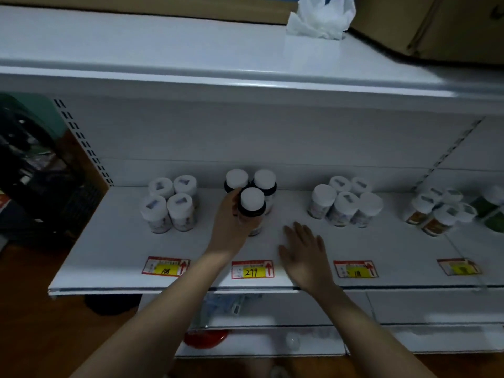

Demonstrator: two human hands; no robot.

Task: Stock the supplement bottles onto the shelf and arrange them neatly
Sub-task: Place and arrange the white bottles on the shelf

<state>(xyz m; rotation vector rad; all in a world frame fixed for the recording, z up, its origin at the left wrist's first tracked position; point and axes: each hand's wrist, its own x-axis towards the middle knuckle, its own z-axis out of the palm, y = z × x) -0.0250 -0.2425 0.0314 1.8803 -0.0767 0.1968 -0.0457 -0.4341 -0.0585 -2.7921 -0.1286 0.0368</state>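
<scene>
On the white shelf (114, 257), my left hand (230, 225) grips a dark supplement bottle with a white cap (252, 205), the front one of three. Two matching bottles (236, 180) (265, 180) stand just behind it. My right hand (302, 249) hovers flat over the shelf to the right of that bottle, fingers spread, holding nothing. A group of several white bottles (169, 204) stands to the left. Another white-capped group (345, 201) stands to the right.
More bottles (439, 211) and green boxes (491, 211) sit at the far right. Price tags (252, 269) line the shelf's front edge. The upper shelf (218, 75) carries cardboard boxes (436, 25) and a white bag (321, 17). Lower shelves hold assorted items.
</scene>
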